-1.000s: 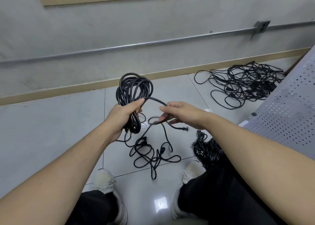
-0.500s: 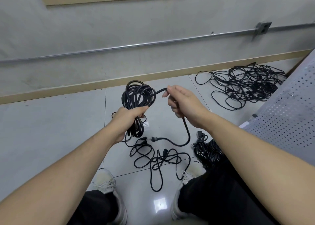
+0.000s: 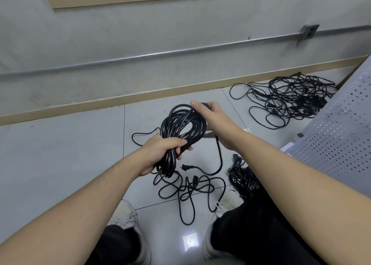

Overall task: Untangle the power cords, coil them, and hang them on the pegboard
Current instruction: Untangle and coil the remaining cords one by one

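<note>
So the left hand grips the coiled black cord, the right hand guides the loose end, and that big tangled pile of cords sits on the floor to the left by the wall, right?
Not quite. The head view shows the tangled pile on the floor to the right by the wall, near the perforated panel. The rest holds: the left hand grips the coiled black cord and the right hand guides the loose end.

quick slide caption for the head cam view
Left hand grips a black cord coil while the right hand lays another loop on top; loose cords lie on the floor.
</note>
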`<state>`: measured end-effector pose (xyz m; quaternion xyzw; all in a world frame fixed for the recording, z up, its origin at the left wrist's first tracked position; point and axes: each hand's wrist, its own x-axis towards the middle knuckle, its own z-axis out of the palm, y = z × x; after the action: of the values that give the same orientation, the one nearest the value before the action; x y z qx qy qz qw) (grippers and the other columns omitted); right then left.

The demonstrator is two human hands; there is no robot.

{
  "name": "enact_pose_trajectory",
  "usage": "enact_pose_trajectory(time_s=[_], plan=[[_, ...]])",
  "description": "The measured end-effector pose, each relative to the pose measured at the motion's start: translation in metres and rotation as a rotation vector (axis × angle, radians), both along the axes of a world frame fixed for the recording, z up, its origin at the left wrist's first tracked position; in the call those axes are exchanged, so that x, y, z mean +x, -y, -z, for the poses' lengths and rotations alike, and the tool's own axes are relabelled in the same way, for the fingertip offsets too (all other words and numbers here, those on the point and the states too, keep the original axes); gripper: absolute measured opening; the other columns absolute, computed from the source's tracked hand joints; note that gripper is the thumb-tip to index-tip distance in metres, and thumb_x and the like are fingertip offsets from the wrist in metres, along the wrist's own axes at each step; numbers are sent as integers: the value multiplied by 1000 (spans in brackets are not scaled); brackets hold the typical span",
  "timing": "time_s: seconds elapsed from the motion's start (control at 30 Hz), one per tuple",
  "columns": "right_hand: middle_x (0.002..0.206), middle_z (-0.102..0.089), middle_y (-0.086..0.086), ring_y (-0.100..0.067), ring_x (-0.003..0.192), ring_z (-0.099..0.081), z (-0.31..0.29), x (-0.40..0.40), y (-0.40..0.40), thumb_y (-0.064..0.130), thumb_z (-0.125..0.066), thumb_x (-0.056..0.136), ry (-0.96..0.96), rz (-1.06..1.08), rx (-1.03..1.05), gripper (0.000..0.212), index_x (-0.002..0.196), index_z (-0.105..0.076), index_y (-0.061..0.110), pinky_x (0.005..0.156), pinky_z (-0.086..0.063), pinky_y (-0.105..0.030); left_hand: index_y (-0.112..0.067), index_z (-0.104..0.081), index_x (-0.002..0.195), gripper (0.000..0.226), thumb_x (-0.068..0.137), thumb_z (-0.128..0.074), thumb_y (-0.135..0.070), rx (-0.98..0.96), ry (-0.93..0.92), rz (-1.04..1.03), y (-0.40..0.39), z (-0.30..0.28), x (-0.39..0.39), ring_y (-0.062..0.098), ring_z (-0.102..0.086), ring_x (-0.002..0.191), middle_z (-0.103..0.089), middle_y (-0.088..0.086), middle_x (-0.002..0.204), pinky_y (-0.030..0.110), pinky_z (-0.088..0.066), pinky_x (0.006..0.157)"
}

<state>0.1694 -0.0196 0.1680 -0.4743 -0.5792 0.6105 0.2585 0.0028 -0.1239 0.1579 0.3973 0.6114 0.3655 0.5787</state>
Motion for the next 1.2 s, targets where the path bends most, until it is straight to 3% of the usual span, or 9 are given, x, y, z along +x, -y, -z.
enact_pose_trajectory(time_s=[0.1,0.23,0.33,0.43,0.57,0.8,0.93,1.03,1.2], plan=[[99,-74,-2,-21,88,-73,3,-3,7,53,-75,86,-135,-194,-177,49,117,-58,20,92,-56,-46,-16,-55,48,38,82,-70,-27,-20,90,-86,0,0,0,29,-51,73,-73,19,91,39,-42,69],[83,-65,-8,-21,83,-69,1,-12,15,20,-78,88,-396,-62,-182,21,97,-60,15,71,-59,-35,-15,-50,52,34,81,-65,-23,-22,213,-44,-1,-4,-2,20,-62,70,-76,13,97,35,-51,67],[72,-62,-7,-20,70,-68,-1,-19,19,18,-76,91,-500,86,-143,23,96,-54,14,52,-51,-28,-13,-53,55,38,90,-67,-21,-32,215,-84,-2,-5,-1,22,-73,83,-76,15,107,40,-58,75],[62,-57,-3,-18,57,-60,-3,-26,18,16,-74,93,-513,203,-29,30,100,-45,15,58,-50,-33,-13,-71,69,28,91,-71,-30,-32,59,-156,-1,-3,5,29,-75,82,-75,24,98,36,-57,74],[55,-46,0,-16,48,-44,-5,-34,22,13,-72,94,-589,268,-81,33,95,-39,16,56,-48,-34,-3,-76,106,35,98,-59,-33,-14,-1,-124,4,1,16,22,-71,74,-79,12,94,29,-52,67],[55,-39,0,-14,46,-40,-9,-30,25,17,-68,98,-661,320,-114,32,91,-37,17,46,-45,-30,-8,-64,106,13,98,-62,-18,-54,253,-82,12,-6,30,36,-74,105,-69,12,90,31,-53,68],[60,-44,-3,-17,48,-47,-5,-26,25,22,-66,99,-620,308,-126,29,95,-39,16,51,-50,-33,-10,-56,93,5,94,-55,-6,-64,179,-132,11,-5,34,38,-76,92,-58,5,70,26,-48,59],[74,-64,-8,-22,59,-65,-2,-21,24,36,-65,99,-336,229,8,27,101,-48,16,57,-56,-36,-10,-55,84,10,90,-52,-2,-47,112,-180,7,-1,27,42,-76,90,-57,3,66,23,-46,54],[88,-71,-6,-22,62,-71,-3,-10,18,44,-64,98,-24,140,202,30,106,-60,15,60,-63,-42,-10,-65,86,13,85,-55,-2,-15,-64,-192,1,3,5,34,-76,82,-69,8,75,38,-51,70]])
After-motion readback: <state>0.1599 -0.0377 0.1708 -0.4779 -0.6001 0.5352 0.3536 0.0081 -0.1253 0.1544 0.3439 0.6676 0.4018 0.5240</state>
